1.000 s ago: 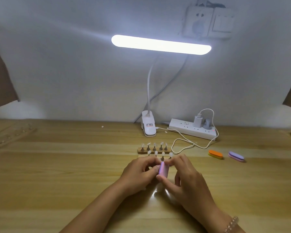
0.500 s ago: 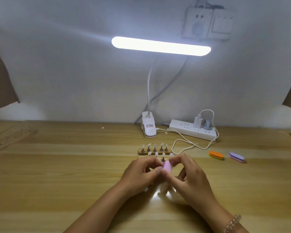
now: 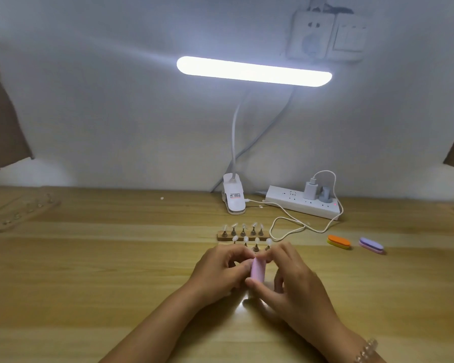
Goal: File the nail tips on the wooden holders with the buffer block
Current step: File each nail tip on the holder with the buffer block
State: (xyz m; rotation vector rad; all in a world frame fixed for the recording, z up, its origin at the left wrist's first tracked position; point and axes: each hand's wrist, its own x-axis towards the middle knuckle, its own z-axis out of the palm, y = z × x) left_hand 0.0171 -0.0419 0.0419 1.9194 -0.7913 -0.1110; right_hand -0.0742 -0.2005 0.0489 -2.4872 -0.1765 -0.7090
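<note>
Since last frame block [image 3: 258, 271] swung lengthwise: long axis now up-down, frame centre. My right hand [image 3: 294, 286] pinches it, thumb low, fingers high. Left hand [image 3: 220, 269] curled at its top end, contents unclear. Next tips on holders [image 3: 243, 235] just above both hands, equally near.

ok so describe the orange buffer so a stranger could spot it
Find the white power strip at the back of the wooden table. In front of its right end lie two small oval blocks, apart. The orange buffer is the left one, orange over yellow, unlike the purple buffer.
</note>
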